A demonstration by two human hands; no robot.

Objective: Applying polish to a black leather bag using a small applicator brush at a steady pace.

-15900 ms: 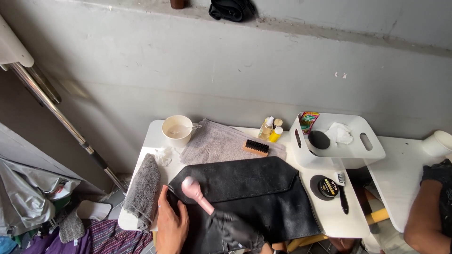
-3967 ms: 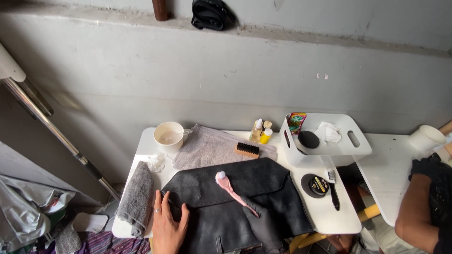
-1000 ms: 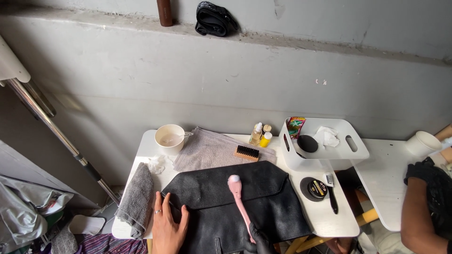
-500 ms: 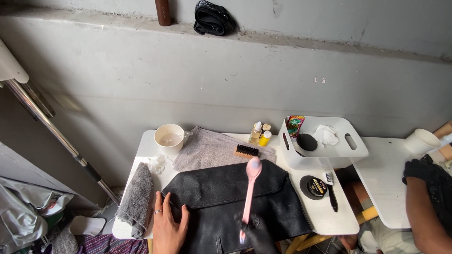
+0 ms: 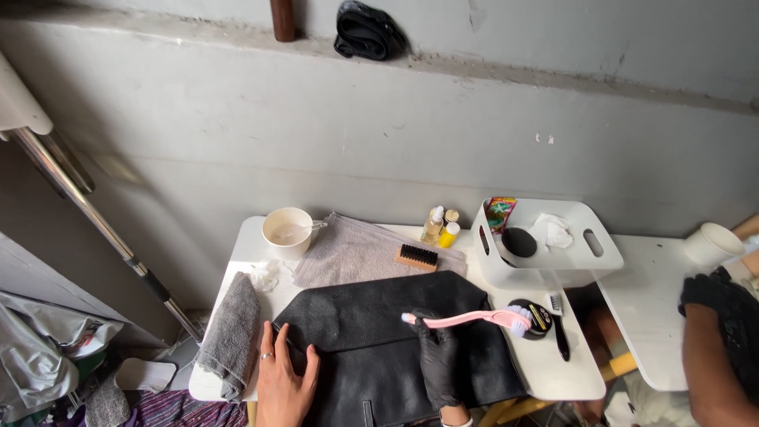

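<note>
Brush (image 5: 474, 319), pink and long-handled, sits in your right hand (image 5: 437, 356), whose black-gloved fingers are closed round the handle end. Its bristle head lies over the open polish tin (image 5: 536, 316) at the right side of the white table (image 5: 553, 372). Your bare left hand (image 5: 283, 379) lies flat, fingers spread, on the black leather bag (image 5: 371, 324) spread across the table. A rolled grey towel (image 5: 231, 336) lies just left of that hand. Behind the bag are a grey cloth (image 5: 348, 253), a wooden brush (image 5: 417, 258), a white cup (image 5: 288, 231) and a white tray (image 5: 553, 245). Another person's gloved hand (image 5: 711, 292) shows at the right.
</note>
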